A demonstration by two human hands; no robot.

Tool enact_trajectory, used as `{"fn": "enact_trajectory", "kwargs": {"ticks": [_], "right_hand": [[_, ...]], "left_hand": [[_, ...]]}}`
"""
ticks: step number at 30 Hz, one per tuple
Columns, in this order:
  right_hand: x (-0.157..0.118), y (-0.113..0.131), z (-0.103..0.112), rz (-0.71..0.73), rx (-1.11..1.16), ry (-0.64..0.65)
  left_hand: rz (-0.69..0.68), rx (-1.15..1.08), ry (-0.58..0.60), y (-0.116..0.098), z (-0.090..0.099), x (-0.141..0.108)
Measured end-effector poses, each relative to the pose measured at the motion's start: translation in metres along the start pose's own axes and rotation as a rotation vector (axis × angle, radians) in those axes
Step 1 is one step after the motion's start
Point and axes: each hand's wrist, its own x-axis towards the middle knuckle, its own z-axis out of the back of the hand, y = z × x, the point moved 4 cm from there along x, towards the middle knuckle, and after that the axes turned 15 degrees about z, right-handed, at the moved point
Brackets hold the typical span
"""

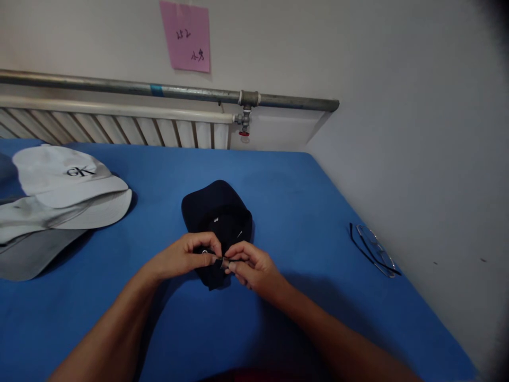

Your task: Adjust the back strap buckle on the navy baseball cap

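A dark navy baseball cap (pixel 212 199) lies on the blue surface, its inside turned up and its brim at the far side. My left hand (pixel 191 255) pinches the cap's back strap between thumb and forefinger. Close beside it, my right hand (pixel 252 265) is closed on the same strap from the other side. A small metallic buckle (pixel 225 262) shows between the fingertips of both hands. My fingers hide part of the strap, so how it runs through the buckle cannot be made out.
At the left lie stacked caps: a white cap (pixel 67 167), a light one under it, and a grey cap (pixel 35 254). Eyeglasses (pixel 376 252) rest by the right wall. A radiator (pixel 151 130), metal pipe (pixel 191 92) and pink note (pixel 186 37) are along the back wall.
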Motion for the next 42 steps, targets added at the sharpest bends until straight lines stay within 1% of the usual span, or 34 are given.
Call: {"fn": "enact_trajectory", "kwargs": {"ticks": [3, 7, 11, 16, 19, 21, 24, 26, 29, 31, 35, 38, 42], "right_hand": [[-0.001, 0.0, 0.0, -0.009, -0.024, 0.005], [-0.001, 0.001, 0.001, 0.008, -0.048, 0.014], [-0.001, 0.001, 0.001, 0.034, -0.064, 0.024], [-0.002, 0.003, 0.0, 0.055, -0.096, 0.034], [-0.002, 0.006, -0.001, 0.079, -0.11, 0.05], [-0.003, 0.008, 0.0, 0.11, -0.151, 0.062], [-0.005, 0.008, 0.002, 0.183, -0.285, 0.096], [-0.007, 0.011, 0.001, 0.3, -0.382, 0.129], [-0.01, 0.016, -0.001, 0.496, -0.482, 0.164], [-0.011, 0.018, -0.002, 0.555, -0.533, 0.186], [-0.011, 0.015, -0.003, 0.565, -0.62, 0.257], [-0.011, 0.012, -0.002, 0.548, -0.676, 0.307], [-0.011, 0.012, 0.0, 0.554, -0.763, 0.296]], "left_hand": [[-0.01, 0.027, 0.054, 0.001, 0.002, -0.003], [0.034, 0.036, 0.11, 0.004, 0.003, -0.004], [0.046, 0.011, 0.117, 0.006, 0.002, -0.003], [-0.017, 0.061, 0.089, 0.005, 0.001, -0.002], [-0.034, 0.057, 0.092, 0.005, 0.002, -0.002], [-0.041, 0.035, 0.099, 0.004, 0.003, -0.003], [-0.051, -0.016, 0.096, 0.003, 0.006, -0.004], [-0.053, -0.047, 0.091, 0.003, 0.007, -0.005], [-0.043, -0.071, 0.12, 0.003, 0.006, -0.006], [-0.044, -0.071, 0.15, 0.002, 0.005, -0.006], [-0.066, -0.086, 0.182, 0.001, 0.004, -0.006], [-0.071, -0.113, 0.175, 0.001, 0.005, -0.007], [-0.06, -0.131, 0.155, 0.003, 0.007, -0.008]]}}
